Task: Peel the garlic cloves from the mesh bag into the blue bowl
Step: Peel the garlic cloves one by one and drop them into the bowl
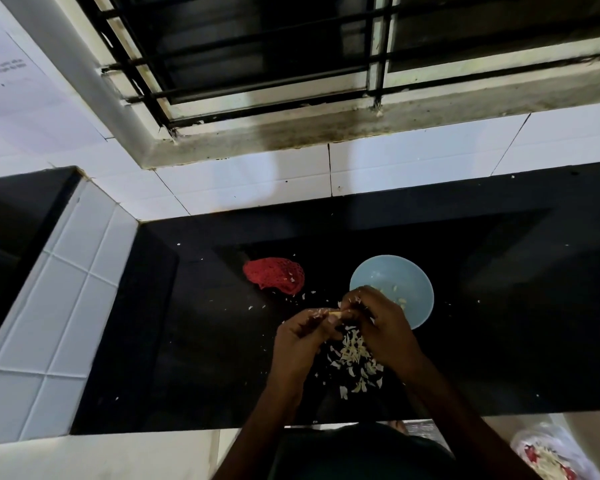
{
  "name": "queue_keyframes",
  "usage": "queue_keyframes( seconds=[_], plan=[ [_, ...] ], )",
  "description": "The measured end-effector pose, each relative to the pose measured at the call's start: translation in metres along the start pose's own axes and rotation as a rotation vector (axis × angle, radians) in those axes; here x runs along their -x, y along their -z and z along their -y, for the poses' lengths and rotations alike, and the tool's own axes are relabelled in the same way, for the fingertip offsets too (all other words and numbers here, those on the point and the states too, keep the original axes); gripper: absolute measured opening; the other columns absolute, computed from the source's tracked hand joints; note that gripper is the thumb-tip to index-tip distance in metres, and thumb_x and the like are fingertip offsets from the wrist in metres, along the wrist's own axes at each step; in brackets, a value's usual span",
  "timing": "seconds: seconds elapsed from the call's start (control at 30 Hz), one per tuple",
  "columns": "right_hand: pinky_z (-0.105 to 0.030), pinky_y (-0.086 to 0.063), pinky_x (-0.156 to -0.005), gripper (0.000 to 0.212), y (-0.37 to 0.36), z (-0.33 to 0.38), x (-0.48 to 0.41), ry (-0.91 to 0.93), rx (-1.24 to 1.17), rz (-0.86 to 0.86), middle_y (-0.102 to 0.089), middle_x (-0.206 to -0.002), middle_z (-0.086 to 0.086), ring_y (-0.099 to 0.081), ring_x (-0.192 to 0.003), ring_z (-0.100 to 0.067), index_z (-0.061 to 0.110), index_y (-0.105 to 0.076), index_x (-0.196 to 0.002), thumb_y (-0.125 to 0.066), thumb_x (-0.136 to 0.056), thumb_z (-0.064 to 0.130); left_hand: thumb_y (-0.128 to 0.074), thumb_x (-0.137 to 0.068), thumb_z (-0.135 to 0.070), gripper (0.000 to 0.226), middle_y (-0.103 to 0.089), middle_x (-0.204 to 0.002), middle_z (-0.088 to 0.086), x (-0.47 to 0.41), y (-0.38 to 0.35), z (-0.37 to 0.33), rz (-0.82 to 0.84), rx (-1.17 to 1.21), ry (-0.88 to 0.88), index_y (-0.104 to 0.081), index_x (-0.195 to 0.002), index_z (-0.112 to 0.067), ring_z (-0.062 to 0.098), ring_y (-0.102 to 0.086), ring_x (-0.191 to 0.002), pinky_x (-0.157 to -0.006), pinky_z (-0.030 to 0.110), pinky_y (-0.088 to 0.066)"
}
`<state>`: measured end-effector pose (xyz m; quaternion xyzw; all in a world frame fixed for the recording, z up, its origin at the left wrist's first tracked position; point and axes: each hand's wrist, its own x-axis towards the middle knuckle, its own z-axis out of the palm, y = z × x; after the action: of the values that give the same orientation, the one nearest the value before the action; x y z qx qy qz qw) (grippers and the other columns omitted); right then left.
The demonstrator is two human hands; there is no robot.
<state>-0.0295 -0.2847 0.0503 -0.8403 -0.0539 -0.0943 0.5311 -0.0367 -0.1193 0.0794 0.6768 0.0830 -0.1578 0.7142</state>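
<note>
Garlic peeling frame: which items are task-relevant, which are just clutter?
Job: red mesh bag; pale blue round bowl; small pale garlic clove, pinched by left hand and right hand; papery white peel pile.
Lying about: clear plastic bag, lower right; white paper sheet on wall; barred window.

- A black countertop (187,341), dark and glossy, carries everything here.
- A red mesh bag (274,274) lies slumped at centre-left.
- A blue bowl (413,282) stands near the bag, to its right, with pale pieces inside.
- Garlic skins (355,358) lie heaped toward the front edge, while loose flakes (303,296) dot the surface around them.
</note>
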Motion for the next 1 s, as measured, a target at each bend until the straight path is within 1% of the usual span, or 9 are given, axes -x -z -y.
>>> queue_keyframes(
  seconds=[0.17, 0.3, 0.37, 0.43, 0.5, 0.6, 0.77, 0.9, 1.0],
  plan=[
    [-0.027, -0.051, -0.075, 0.02, 0.001, -0.003, 0.002, -0.025, -0.134, 0.032, -0.064, -0.089, 0.008, -0.064, -0.085, -0.013, 0.017, -0.063, -0.088, -0.063, -0.089, -0.003, -0.07, -0.088, -0.031, 0.021, -0.079, -0.088, 0.01, -0.002, 0.004, 0.0, -0.01, -0.087, -0.08, -0.079, -0.097, -0.014, 0.025, -0.075, -0.083, -0.066, 0.018, -0.052],
    [-0.037, -0.05, -0.07, 0.013, -0.01, 0.0, 0.007, -0.147, -0.312, 0.072, -0.061, -0.08, 0.002, -0.061, -0.076, -0.016, 0.014, -0.058, -0.086, -0.057, -0.099, 0.017, -0.065, -0.096, -0.018, 0.018, -0.076, -0.082, 0.016, -0.001, 0.0, 0.006, -0.023, -0.044, -0.074, -0.077, -0.095, -0.004, 0.012, -0.069, -0.067, -0.063, 0.016, -0.05],
    [-0.043, -0.049, -0.072, 0.013, -0.013, 0.0, 0.01, -0.219, -0.428, 0.087, -0.059, -0.078, -0.003, -0.059, -0.076, -0.022, 0.008, -0.056, -0.087, -0.057, -0.098, 0.012, -0.063, -0.098, -0.014, 0.018, -0.075, -0.08, 0.018, 0.002, -0.001, 0.007, -0.03, -0.013, -0.035, -0.076, -0.094, -0.002, 0.008, -0.066, -0.063, -0.059, 0.012, -0.046],
    [-0.047, -0.05, -0.075, 0.008, -0.01, 0.003, 0.012, -0.273, -0.494, 0.102, -0.058, -0.077, -0.006, -0.06, -0.078, -0.024, 0.0, -0.054, -0.09, -0.057, -0.094, 0.006, -0.063, -0.099, -0.014, 0.017, -0.076, -0.082, 0.018, 0.002, -0.002, 0.008, -0.037, 0.011, 0.016, -0.077, -0.093, -0.006, 0.015, -0.07, -0.07, -0.058, 0.014, -0.045],
    [-0.051, -0.054, -0.077, 0.007, -0.007, 0.004, 0.012, -0.268, -0.442, 0.101, -0.063, -0.081, -0.003, -0.065, -0.08, -0.026, 0.004, -0.057, -0.091, -0.057, -0.097, 0.006, -0.062, -0.099, -0.015, 0.018, -0.077, -0.084, 0.017, 0.001, -0.002, 0.011, -0.07, 0.004, 0.066, -0.076, -0.091, -0.009, 0.021, -0.072, -0.072, -0.056, 0.018, -0.043],
    [-0.042, -0.058, -0.078, 0.008, -0.005, 0.004, 0.011, -0.118, -0.214, 0.072, -0.068, -0.095, 0.005, -0.069, -0.087, -0.017, 0.019, -0.066, -0.098, -0.062, -0.1, 0.012, -0.058, -0.1, -0.015, 0.019, -0.075, -0.082, 0.021, -0.002, 0.001, 0.012, -0.139, -0.038, 0.074, -0.071, -0.089, -0.006, 0.018, -0.069, -0.067, -0.056, 0.021, -0.043],
    [-0.037, -0.056, -0.081, 0.014, -0.01, -0.002, 0.014, 0.042, -0.088, 0.107, -0.064, -0.101, 0.012, -0.067, -0.095, -0.012, 0.019, -0.07, -0.099, -0.076, -0.088, 0.011, -0.05, -0.101, -0.005, 0.021, -0.066, -0.072, 0.018, 0.001, 0.001, 0.007, -0.1, -0.067, 0.021, -0.062, -0.084, -0.002, 0.018, -0.059, -0.056, -0.051, 0.019, -0.043],
    [-0.041, -0.051, -0.076, 0.007, -0.011, -0.001, 0.014, 0.076, -0.086, 0.141, -0.06, -0.094, 0.004, -0.062, -0.09, -0.017, 0.013, -0.061, -0.093, -0.068, -0.094, 0.011, -0.041, -0.104, -0.004, 0.027, -0.054, -0.064, 0.006, 0.005, -0.004, 0.011, -0.022, -0.137, 0.007, -0.057, -0.082, -0.008, 0.015, -0.05, -0.055, -0.052, 0.021, -0.04],
    [-0.04, -0.049, -0.074, 0.01, -0.014, 0.0, 0.016, 0.082, -0.09, 0.154, -0.057, -0.092, 0.001, -0.059, -0.087, -0.021, 0.011, -0.057, -0.093, -0.059, -0.1, 0.018, -0.046, -0.103, -0.013, 0.021, -0.052, -0.068, 0.003, 0.003, -0.006, 0.011, 0.007, -0.131, -0.004, -0.055, -0.084, -0.01, 0.015, -0.048, -0.06, -0.053, 0.022, -0.04]
  ],
)
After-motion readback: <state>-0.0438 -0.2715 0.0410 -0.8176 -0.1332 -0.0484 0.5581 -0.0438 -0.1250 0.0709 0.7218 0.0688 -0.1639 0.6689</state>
